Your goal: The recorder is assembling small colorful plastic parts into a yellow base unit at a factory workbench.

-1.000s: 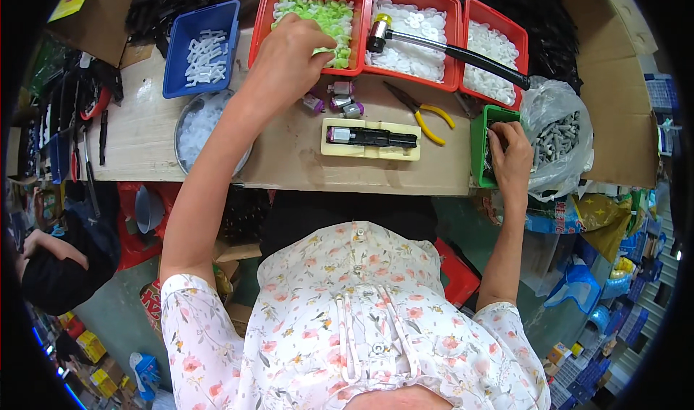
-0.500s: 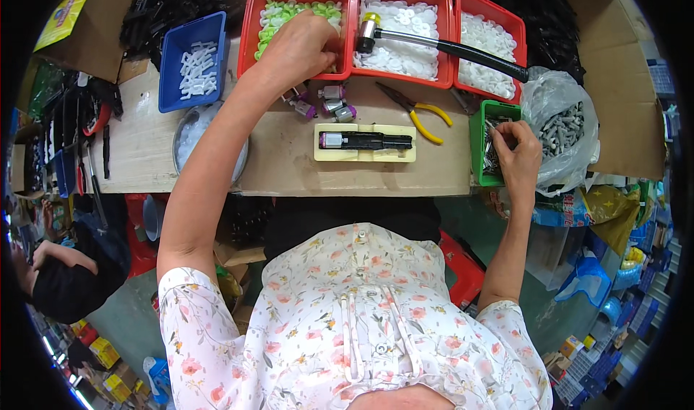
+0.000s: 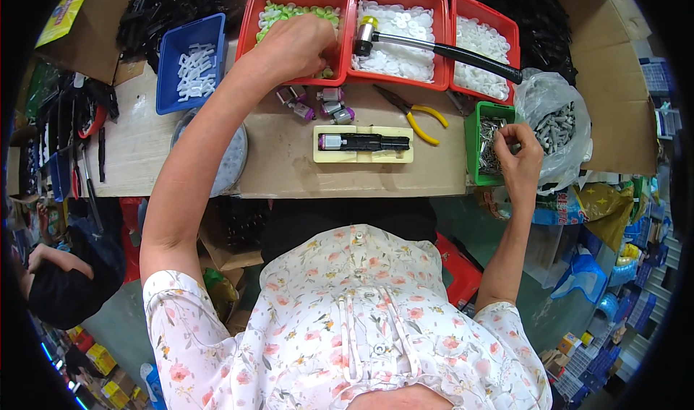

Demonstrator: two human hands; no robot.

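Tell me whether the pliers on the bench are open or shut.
Open. The pliers lie flat on the bench with their yellow handles spread apart; the tips near the red bins are too small to judge.

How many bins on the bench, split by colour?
Red bins: 3, the one with green parts under the left hand, a middle one and a right one, both with white parts
Blue bin: 1
Green bin, at the right hand: 1
Total: 5
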